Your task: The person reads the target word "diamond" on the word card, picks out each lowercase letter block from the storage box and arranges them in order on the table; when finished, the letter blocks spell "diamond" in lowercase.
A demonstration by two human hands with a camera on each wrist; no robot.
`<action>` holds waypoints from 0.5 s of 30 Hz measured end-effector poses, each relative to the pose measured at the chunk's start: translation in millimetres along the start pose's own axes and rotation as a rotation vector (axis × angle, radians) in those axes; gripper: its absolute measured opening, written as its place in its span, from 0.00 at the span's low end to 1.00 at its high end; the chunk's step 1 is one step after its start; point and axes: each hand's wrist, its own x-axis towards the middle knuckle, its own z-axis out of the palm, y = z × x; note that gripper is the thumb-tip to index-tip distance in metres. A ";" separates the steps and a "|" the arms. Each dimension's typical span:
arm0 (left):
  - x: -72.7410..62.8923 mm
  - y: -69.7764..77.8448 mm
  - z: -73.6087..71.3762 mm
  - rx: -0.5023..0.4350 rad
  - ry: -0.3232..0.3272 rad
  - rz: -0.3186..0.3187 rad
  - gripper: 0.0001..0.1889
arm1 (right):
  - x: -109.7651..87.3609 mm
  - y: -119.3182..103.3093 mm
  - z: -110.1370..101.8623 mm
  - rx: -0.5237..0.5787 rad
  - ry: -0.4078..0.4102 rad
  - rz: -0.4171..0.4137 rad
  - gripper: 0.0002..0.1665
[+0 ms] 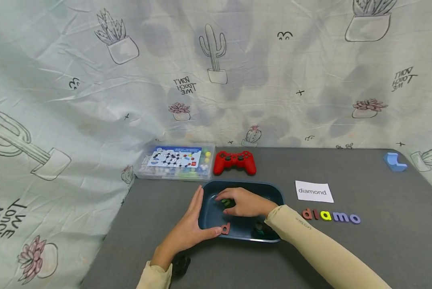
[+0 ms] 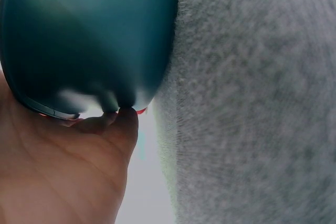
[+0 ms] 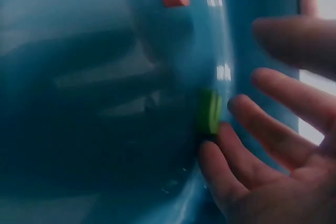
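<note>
A dark teal tray (image 1: 245, 237) lies on the grey table. My left hand (image 1: 187, 224) rests at its left front corner, fingers straight along the outer wall and thumb over the rim by a reddish letter d (image 1: 225, 228). The left wrist view has those fingertips against the tray's outside (image 2: 79, 40). Inside the tray my right hand (image 1: 246, 202) reaches down over a green letter (image 1: 226, 202). In the right wrist view its fingers are spread and loosely bent, with two fingertips close beside the green letter (image 3: 210, 111). Nothing is visibly gripped; whether they touch it, I cannot tell.
Right of the tray, coloured letters (image 1: 340, 217) spell "diamo" below a white card (image 1: 314, 192) printed "diamond". Behind the tray are a red game controller (image 1: 235, 162) and a clear plastic box (image 1: 175, 161). A blue block (image 1: 395, 162) sits at the far right.
</note>
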 end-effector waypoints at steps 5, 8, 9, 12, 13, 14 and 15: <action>0.0 0.9 0.0 -0.002 0.000 0.003 0.66 | 4.9 22.6 6.4 -0.102 0.002 -0.063 0.20; 0.0 1.0 -0.1 -0.009 0.000 0.005 0.66 | 3.8 21.7 7.1 -0.104 0.012 -0.058 0.19; -0.2 0.9 -0.1 -0.011 -0.001 0.005 0.66 | 3.4 21.2 7.1 -0.107 0.012 -0.064 0.19; -0.9 0.3 -0.5 -0.013 -0.003 0.009 0.66 | 1.1 7.8 3.9 -0.107 -0.007 -0.052 0.18; -1.2 0.2 -0.6 -0.015 -0.003 0.010 0.66 | 0.9 5.8 3.4 -0.112 -0.014 -0.049 0.18; -1.3 0.1 -0.6 -0.016 -0.004 0.007 0.65 | 0.9 3.6 2.7 -0.115 -0.022 -0.044 0.17; -1.3 -0.1 -0.7 -0.015 -0.004 0.007 0.65 | 0.9 1.5 2.1 -0.114 -0.028 -0.038 0.16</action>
